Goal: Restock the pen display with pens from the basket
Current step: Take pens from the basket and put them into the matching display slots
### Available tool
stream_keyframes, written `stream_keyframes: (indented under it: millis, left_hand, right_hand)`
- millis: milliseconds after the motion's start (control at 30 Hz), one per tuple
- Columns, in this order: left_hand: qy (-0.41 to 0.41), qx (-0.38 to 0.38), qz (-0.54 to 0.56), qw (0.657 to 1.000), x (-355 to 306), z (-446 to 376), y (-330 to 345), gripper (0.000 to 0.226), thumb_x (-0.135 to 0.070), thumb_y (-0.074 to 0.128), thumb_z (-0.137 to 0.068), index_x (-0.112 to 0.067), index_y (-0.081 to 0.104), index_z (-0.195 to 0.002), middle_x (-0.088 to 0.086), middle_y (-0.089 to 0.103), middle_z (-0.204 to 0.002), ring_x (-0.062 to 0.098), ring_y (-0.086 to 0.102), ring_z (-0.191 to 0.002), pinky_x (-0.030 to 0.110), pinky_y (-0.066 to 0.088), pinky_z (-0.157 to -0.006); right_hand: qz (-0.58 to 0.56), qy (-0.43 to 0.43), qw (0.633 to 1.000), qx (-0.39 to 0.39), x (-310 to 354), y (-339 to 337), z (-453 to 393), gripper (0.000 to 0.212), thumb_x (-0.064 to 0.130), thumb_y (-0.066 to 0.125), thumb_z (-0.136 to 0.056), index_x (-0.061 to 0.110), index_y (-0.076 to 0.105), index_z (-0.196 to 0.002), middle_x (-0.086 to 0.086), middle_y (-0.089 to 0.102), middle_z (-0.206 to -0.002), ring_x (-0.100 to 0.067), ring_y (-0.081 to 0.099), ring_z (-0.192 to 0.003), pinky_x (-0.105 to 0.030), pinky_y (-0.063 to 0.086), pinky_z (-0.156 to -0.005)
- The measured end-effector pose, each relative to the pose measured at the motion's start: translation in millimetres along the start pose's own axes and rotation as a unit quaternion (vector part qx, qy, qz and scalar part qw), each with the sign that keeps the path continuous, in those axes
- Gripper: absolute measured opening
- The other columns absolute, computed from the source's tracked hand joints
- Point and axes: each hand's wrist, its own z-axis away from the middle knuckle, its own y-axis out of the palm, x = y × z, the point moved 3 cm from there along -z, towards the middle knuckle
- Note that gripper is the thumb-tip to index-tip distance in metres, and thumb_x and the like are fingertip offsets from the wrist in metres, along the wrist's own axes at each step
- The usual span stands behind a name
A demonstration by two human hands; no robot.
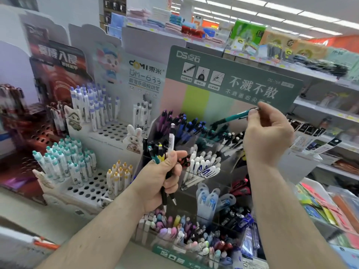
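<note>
My left hand (161, 177) grips a bundle of pens (167, 150), tips down, with a white one sticking up highest. My right hand (268, 136) pinches a teal pen (233, 116) by its clip end and holds it slanted, tip down-left, over the top row of the tiered clear pen display (194, 136). That row holds purple, blue, teal and black-and-white pens. Lower tiers carry white-capped pens and pastel pens. The basket cannot be made out.
White perforated stands with white-and-purple pens (93, 105), teal-capped pens (66, 160) and yellow-capped pens (120, 175) sit to the left. A green header card (233, 78) rises behind the display. Store shelves with packaged stationery (320, 136) run along the right.
</note>
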Motion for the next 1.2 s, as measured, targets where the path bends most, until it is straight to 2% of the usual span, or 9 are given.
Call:
stream_keyframes:
  millis: [133,300,533,600,667,800,867,1000,1200]
  left_hand:
    - [-0.001,-0.002,-0.037,0.999,-1,2,0,0.037,-0.033,0.053,-0.084,-0.009,0.062,-0.110,-0.001,0.050,-0.060,0.007,0.029,-0.040,0.020,0.023,-0.040]
    - [-0.004,0.001,-0.065,0.998,-2,4,-2,0.037,-0.033,0.057,-0.081,-0.008,0.065,-0.107,-0.001,0.051,-0.061,0.007,0.031,-0.040,0.020,0.023,-0.040]
    - [-0.012,0.012,-0.082,0.997,-1,6,-4,0.037,-0.032,0.058,-0.082,-0.008,0.067,-0.108,-0.001,0.051,-0.061,0.007,0.033,-0.040,0.020,0.025,-0.040]
    - [-0.029,0.022,-0.076,0.996,0,6,-4,0.034,-0.032,0.058,-0.083,-0.008,0.070,-0.105,0.000,0.050,-0.062,0.007,0.033,-0.040,0.020,0.025,-0.040]
    - [-0.046,0.038,-0.069,0.996,2,6,-4,0.029,-0.032,0.059,-0.084,-0.012,0.075,-0.097,0.001,0.048,-0.063,0.008,0.033,-0.040,0.020,0.027,-0.039]
    - [-0.070,0.060,-0.065,0.994,8,4,0,0.033,-0.035,0.059,-0.083,-0.012,0.075,-0.100,0.002,0.054,-0.064,0.008,0.034,-0.039,0.020,0.026,-0.040]
    - [-0.080,0.063,-0.065,0.993,10,2,4,0.038,-0.035,0.059,-0.082,-0.009,0.069,-0.108,0.005,0.060,-0.065,0.009,0.037,-0.038,0.019,0.025,-0.039]
    - [-0.068,0.018,-0.069,0.995,13,-1,7,0.036,-0.036,0.058,-0.079,-0.017,0.069,-0.107,0.007,0.069,-0.074,0.008,0.046,-0.038,0.018,0.025,-0.038]
    - [-0.006,0.014,0.023,1.000,19,-14,17,0.039,-0.031,0.071,-0.075,-0.009,0.066,-0.107,0.005,0.069,-0.072,0.007,0.048,-0.040,0.017,0.030,-0.038]
  right_hand:
    - [0.096,-0.021,0.987,0.124,1,30,5,0.022,0.018,0.068,-0.087,0.015,0.078,-0.107,-0.002,0.076,-0.101,-0.016,0.069,-0.095,-0.022,0.049,-0.091]
    - [0.255,0.044,0.929,0.266,-5,55,10,0.022,0.027,0.065,-0.081,0.029,0.078,-0.100,0.002,0.075,-0.102,-0.029,0.061,-0.106,-0.040,0.038,-0.104]
    - [0.355,0.057,0.877,0.318,6,60,3,0.023,0.031,0.062,-0.081,0.029,0.075,-0.099,0.002,0.073,-0.100,-0.030,0.058,-0.105,-0.040,0.030,-0.098]
    - [0.280,0.029,0.920,0.273,20,48,12,0.023,0.029,0.063,-0.084,0.027,0.075,-0.103,0.006,0.073,-0.098,-0.024,0.061,-0.103,-0.037,0.040,-0.096]
    - [0.103,0.084,0.942,0.309,33,38,29,0.019,0.024,0.070,-0.085,0.023,0.076,-0.103,0.009,0.073,-0.090,-0.006,0.067,-0.084,-0.028,0.055,-0.080]
    - [-0.092,0.207,0.851,0.473,43,27,70,0.023,0.008,0.070,-0.090,0.017,0.068,-0.111,-0.002,0.068,-0.083,-0.001,0.060,-0.058,-0.017,0.048,-0.056]
    - [-0.118,0.205,0.872,0.430,37,20,73,0.016,0.000,0.068,-0.090,0.009,0.069,-0.102,-0.006,0.065,-0.078,-0.003,0.060,-0.057,-0.016,0.050,-0.053]
    - [-0.141,0.242,0.936,0.213,12,1,56,0.016,0.001,0.072,-0.087,0.017,0.069,-0.091,0.005,0.066,-0.062,-0.010,0.059,-0.051,-0.023,0.050,-0.051]
    - [-0.143,0.310,0.936,0.091,-19,-22,52,0.010,0.009,0.075,-0.087,0.014,0.066,-0.088,-0.008,0.069,-0.073,-0.017,0.065,-0.053,-0.023,0.050,-0.050]
